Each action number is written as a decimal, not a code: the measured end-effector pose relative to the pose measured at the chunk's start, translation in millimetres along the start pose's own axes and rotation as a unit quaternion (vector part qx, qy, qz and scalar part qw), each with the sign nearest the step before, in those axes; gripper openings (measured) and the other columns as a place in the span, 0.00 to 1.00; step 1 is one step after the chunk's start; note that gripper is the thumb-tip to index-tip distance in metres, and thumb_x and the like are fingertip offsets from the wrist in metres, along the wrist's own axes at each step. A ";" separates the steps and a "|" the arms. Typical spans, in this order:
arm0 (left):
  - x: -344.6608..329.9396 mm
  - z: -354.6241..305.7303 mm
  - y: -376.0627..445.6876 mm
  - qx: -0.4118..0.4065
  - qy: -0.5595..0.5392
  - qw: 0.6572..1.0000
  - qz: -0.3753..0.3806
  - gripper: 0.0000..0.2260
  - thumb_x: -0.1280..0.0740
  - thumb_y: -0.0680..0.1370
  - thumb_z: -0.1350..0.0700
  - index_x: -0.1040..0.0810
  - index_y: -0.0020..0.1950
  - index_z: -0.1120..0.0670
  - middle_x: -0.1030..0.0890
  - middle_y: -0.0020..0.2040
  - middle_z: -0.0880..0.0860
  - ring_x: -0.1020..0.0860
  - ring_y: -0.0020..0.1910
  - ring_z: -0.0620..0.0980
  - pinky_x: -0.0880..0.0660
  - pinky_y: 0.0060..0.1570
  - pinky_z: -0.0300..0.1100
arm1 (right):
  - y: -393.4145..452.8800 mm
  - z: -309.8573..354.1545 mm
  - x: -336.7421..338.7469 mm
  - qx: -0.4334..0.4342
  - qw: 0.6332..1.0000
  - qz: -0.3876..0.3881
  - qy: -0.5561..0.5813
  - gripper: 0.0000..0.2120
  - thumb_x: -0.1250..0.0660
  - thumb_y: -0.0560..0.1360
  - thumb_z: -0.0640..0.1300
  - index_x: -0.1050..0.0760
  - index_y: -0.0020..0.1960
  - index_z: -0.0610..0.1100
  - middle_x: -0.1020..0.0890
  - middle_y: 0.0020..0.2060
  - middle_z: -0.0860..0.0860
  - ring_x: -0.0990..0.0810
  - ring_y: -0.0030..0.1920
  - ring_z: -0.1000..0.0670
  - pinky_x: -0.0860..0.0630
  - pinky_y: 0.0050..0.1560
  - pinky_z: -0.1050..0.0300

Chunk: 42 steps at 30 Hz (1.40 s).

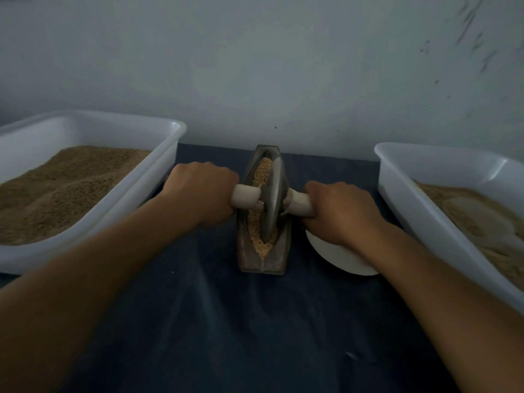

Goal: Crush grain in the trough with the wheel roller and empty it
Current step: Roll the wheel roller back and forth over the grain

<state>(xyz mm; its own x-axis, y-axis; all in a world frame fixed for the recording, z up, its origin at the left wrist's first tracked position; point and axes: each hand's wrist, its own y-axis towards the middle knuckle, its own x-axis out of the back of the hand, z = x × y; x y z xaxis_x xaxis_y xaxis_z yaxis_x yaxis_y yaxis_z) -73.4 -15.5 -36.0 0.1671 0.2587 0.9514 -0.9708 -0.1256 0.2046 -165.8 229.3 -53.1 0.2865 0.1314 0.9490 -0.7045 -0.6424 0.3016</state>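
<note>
A narrow boat-shaped metal trough (262,263) lies lengthwise on the dark cloth in the middle, holding pale grain (262,173). The metal wheel roller (272,199) stands on edge inside it, around the trough's middle. Its pale wooden handle sticks out on both sides. My left hand (202,191) is shut on the left handle end (245,195). My right hand (337,211) is shut on the right handle end (297,204). Both forearms reach in from the bottom corners.
A white plastic tub (170,143) of brown grain stands at the left. A second white tub (402,177) with paler ground material stands at the right. A white plate (337,258) lies partly under my right wrist. A grey wall rises just behind the table.
</note>
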 end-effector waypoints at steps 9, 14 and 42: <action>-5.6 -5.3 10.9 0.029 -0.014 0.999 0.002 0.11 0.30 0.73 0.42 0.23 0.52 0.43 0.25 0.40 0.46 0.25 0.38 0.50 0.30 0.38 0.46 | 23.6 -1.2 -9.2 -0.017 0.999 -0.004 -0.040 0.13 0.31 0.71 0.58 0.33 0.46 0.55 0.31 0.32 0.56 0.36 0.29 0.54 0.45 0.28 0.58; -8.5 -5.2 31.6 0.043 -0.029 0.999 0.014 0.13 0.29 0.73 0.44 0.22 0.56 0.44 0.25 0.41 0.48 0.27 0.39 0.50 0.31 0.40 0.47 | 54.0 -4.2 -12.6 -0.039 0.998 0.047 -0.025 0.13 0.29 0.70 0.58 0.29 0.48 0.56 0.28 0.36 0.55 0.32 0.33 0.52 0.42 0.29 0.58; 1.4 -7.7 7.4 0.043 -0.034 0.998 0.022 0.12 0.29 0.73 0.44 0.24 0.53 0.45 0.25 0.42 0.48 0.28 0.39 0.51 0.31 0.40 0.47 | 17.5 12.5 -6.8 -0.044 0.997 -0.061 -0.029 0.10 0.31 0.73 0.55 0.26 0.53 0.56 0.27 0.35 0.55 0.32 0.33 0.49 0.47 0.29 0.58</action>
<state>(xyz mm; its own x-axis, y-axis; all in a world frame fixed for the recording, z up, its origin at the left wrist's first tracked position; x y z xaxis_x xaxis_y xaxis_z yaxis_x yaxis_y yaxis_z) -81.7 -8.7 -34.9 0.1392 0.1860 0.9726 -0.9595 -0.2177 0.1789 -171.9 207.8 -55.4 0.4086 0.1581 0.8989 -0.7162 -0.5549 0.4232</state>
